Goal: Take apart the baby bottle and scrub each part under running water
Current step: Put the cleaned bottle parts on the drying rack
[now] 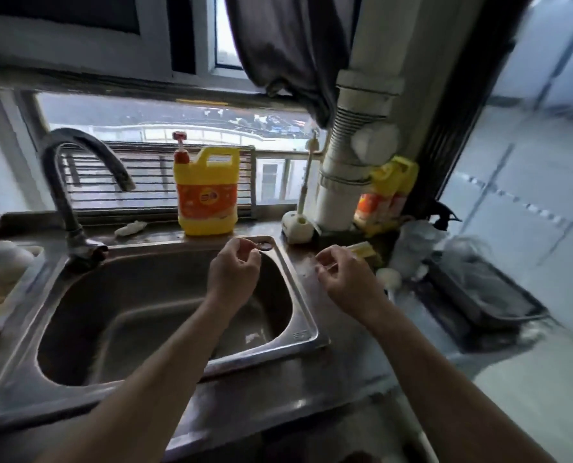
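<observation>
My left hand point(236, 265) hovers over the far right corner of the steel sink point(306, 332), fingers curled, fingertips close together; blur hides whether anything is between them. My right hand point(343, 275) is over the wet counter just right of the sink and pinches a small pale, see-through piece point(319, 262) between thumb and forefinger. No whole baby bottle is plainly visible. A white round brush head point(389, 278) lies just beyond my right hand, next to a yellow sponge point(363, 249). The faucet point(78, 168) arches at the back left, and I see no water running.
A yellow detergent jug point(208, 192) stands behind the sink on the ledge. White brush in a holder point(297, 225), a white drain pipe point(348, 162), more yellow bottles point(383, 195) and a dark tray point(485, 295) crowd the right. White items point(1, 259) sit at the left.
</observation>
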